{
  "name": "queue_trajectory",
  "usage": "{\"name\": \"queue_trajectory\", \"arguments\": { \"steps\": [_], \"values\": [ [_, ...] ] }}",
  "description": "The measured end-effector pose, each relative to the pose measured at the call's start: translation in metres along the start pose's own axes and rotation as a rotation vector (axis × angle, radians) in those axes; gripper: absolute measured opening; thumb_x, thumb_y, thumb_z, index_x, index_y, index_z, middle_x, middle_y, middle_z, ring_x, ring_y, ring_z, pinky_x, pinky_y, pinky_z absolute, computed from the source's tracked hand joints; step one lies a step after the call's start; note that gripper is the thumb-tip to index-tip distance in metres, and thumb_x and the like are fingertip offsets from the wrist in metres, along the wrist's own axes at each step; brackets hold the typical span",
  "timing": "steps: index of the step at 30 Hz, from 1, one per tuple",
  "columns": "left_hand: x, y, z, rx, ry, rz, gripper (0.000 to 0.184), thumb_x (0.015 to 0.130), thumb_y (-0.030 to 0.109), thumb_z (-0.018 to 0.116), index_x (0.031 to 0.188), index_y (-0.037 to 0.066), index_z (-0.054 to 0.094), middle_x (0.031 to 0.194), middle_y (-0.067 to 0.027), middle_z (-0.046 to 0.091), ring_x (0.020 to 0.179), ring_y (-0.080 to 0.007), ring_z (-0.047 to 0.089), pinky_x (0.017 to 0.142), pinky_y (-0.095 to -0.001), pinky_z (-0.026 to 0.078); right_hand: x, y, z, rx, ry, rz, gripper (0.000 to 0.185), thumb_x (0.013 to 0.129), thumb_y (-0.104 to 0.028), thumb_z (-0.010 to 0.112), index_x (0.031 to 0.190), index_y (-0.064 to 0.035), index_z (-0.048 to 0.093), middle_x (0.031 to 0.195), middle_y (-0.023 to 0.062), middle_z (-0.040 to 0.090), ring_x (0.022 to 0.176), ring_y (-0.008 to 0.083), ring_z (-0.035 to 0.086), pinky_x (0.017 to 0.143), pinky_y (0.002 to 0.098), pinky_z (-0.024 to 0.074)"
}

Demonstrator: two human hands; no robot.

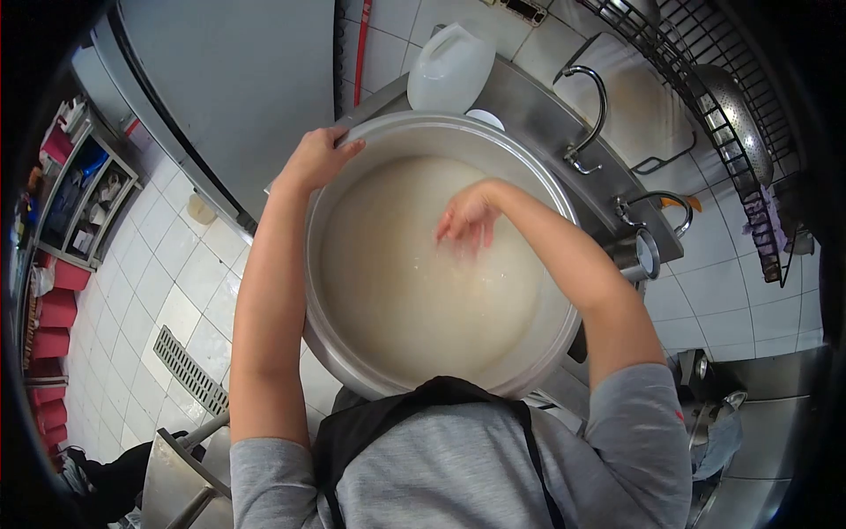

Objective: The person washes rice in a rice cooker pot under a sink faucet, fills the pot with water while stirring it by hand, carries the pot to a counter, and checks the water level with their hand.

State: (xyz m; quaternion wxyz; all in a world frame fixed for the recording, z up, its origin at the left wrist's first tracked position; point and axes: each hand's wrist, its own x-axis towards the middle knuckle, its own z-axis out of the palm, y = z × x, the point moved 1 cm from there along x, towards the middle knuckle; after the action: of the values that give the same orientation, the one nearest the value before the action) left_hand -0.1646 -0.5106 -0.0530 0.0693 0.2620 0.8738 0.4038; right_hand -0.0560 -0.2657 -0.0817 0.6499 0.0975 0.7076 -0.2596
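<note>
A large round metal pot [323,348] fills the middle of the view, holding cloudy whitish water [397,264]. My left hand [322,157] grips the pot's rim at the upper left, its thumb lying over the edge and its other fingers mostly hidden on the outer side. Over the right half of the pot, my right hand [471,214] dips its fingers into the water. Those fingers hang loosely apart with nothing seen between them; the tips are blurred under the cloudy surface. What lies at the bottom of the pot cannot be made out.
Behind the pot runs a steel sink counter [538,106] with a curved faucet [599,106] and a second tap [674,212]. A white plastic jug [451,70] stands at the far rim. A metal cup [636,256] sits at the right, below a black wire rack [749,115]. A floor drain grate [189,370] lies left.
</note>
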Motion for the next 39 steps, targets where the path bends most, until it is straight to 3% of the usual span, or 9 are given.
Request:
{"name": "queue_trajectory", "arguments": {
  "steps": [9,12,16,24,27,33,36,37,39],
  "values": [
    [0.002,-0.003,0.0,0.041,-0.013,-0.007,0.05,0.081,0.038,0.061,0.109,-0.003,0.059,0.096,-0.0241,0.062,0.094,-0.0363,0.059,0.082,-0.0396,0.045,0.051,-0.074,-0.037,-0.664,0.859,-0.188,0.04,0.081,-0.029,0.05,0.116,-0.0117,0.059,0.113,0.0132,0.06,0.104,0.0308,0.058,0.084,0.0532,0.0434],
    [0.002,-0.004,0.0,0.049,-0.011,-0.009,0.048,0.082,0.038,0.06,0.109,-0.002,0.06,0.095,-0.0232,0.063,0.092,-0.0344,0.06,0.081,-0.0386,0.045,0.067,-0.061,0.013,-0.644,0.834,-0.232,0.052,0.083,-0.038,0.045,0.124,-0.0074,0.051,0.132,0.0185,0.044,0.12,0.0392,0.042,0.097,0.054,0.0341],
    [0.004,-0.008,0.003,0.069,0.001,0.016,0.045,0.084,0.036,0.058,0.109,-0.001,0.06,0.093,-0.0213,0.064,0.087,-0.0308,0.062,0.08,-0.0365,0.046,0.027,-0.051,0.097,-0.458,0.764,-0.114,0.076,0.085,-0.054,0.041,0.143,-0.0117,0.016,0.148,0.0193,-0.007,0.132,0.0504,-0.002,0.101,0.064,0.0189],
    [0.003,-0.004,0.001,0.043,-0.013,-0.014,0.05,0.082,0.038,0.059,0.11,-0.003,0.059,0.098,-0.0231,0.062,0.093,-0.0346,0.06,0.082,-0.0386,0.045,-0.005,-0.023,0.211,-0.371,0.437,-0.187,0.078,0.086,-0.062,0.035,0.144,-0.0153,0.011,0.149,0.0161,-0.008,0.133,0.0452,-0.011,0.101,0.0657,0.0101],
    [0.003,-0.003,0.001,0.05,-0.028,-0.017,0.05,0.082,0.039,0.059,0.11,-0.003,0.059,0.098,-0.0232,0.062,0.094,-0.0344,0.06,0.083,-0.0385,0.045,0.017,0.002,0.229,-0.478,0.165,-0.444,0.076,0.087,-0.062,0.032,0.144,-0.0156,0.012,0.149,0.0167,-0.002,0.136,0.0383,-0.009,0.104,0.0609,0.0095],
    [0.003,-0.004,0.002,0.055,-0.006,-0.016,0.051,0.082,0.039,0.059,0.11,-0.004,0.058,0.1,-0.0236,0.061,0.096,-0.0345,0.059,0.084,-0.0384,0.045,-0.019,-0.004,0.199,0.147,-0.385,-0.388,0.068,0.09,-0.058,0.033,0.143,-0.018,0.02,0.149,0.0149,0.012,0.137,0.0291,0.011,0.104,0.0526,0.0245],
    [0.001,-0.002,0.0,0.047,-0.018,-0.025,0.051,0.081,0.039,0.059,0.11,-0.003,0.059,0.099,-0.0238,0.062,0.096,-0.0347,0.059,0.084,-0.0386,0.044,-0.001,-0.025,0.161,0.227,-0.569,-0.348,0.066,0.089,-0.057,0.037,0.142,-0.0194,0.023,0.144,0.0158,0.027,0.129,0.0309,0.034,0.09,0.0472,0.0442],
    [0.001,-0.002,0.001,0.049,-0.012,-0.023,0.05,0.081,0.039,0.059,0.11,-0.003,0.059,0.098,-0.0238,0.062,0.096,-0.0347,0.059,0.084,-0.0387,0.045,0.01,-0.029,0.151,0.215,-0.53,-0.404,0.067,0.089,-0.056,0.04,0.142,-0.02,0.023,0.137,0.0163,0.038,0.114,0.0309,0.051,0.074,0.041,0.0535],
    [0.001,-0.002,0.0,0.051,-0.009,-0.026,0.049,0.081,0.038,0.06,0.109,-0.002,0.059,0.097,-0.0237,0.062,0.095,-0.0348,0.059,0.083,-0.0388,0.045,0.029,-0.039,0.123,0.163,-0.499,-0.383,0.065,0.089,-0.055,0.041,0.141,-0.0203,0.025,0.133,0.0167,0.043,0.11,0.0315,0.055,0.072,0.0414,0.0539]
  ]
}}
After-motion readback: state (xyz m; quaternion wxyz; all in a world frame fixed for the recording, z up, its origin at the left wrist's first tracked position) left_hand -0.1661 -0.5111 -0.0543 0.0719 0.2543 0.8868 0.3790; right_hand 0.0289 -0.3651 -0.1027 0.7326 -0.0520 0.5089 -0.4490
